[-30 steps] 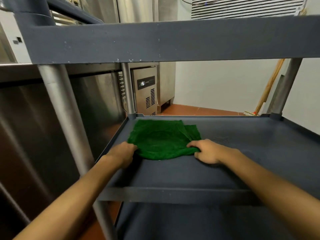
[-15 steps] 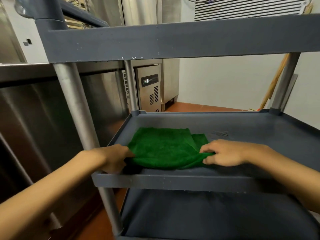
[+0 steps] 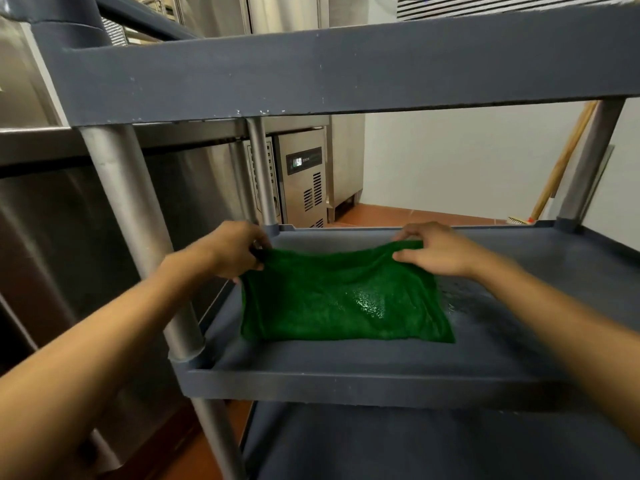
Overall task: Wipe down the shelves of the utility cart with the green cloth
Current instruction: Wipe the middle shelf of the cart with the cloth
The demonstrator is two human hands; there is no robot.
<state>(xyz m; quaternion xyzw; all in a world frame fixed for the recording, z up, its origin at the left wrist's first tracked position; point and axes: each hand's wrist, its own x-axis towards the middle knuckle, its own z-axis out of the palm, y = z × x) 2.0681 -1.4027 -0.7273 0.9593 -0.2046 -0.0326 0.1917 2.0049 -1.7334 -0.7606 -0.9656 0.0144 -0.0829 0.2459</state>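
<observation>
Head view, 1 frame.

Green cloth: centre of frame, over the left half of the cart's middle shelf. Its far edge is lifted off the shelf and sags between the 2 hands; its near edge lies on the shelf floor, just behind the front rim. A wet sheen shows on the cloth right of centre and on the shelf beside its right edge.

Left hand: forearm enters from lower left and passes in front of the grey front post. Fingers are curled, pinching the cloth's far-left corner.

Right hand: forearm enters from lower right, back of hand up. Thumb and fingers pinch the far-right corner.

Top shelf spans the upper frame; bottom shelf is at the lower edge. A wooden broom handle leans on the wall, upper right.
</observation>
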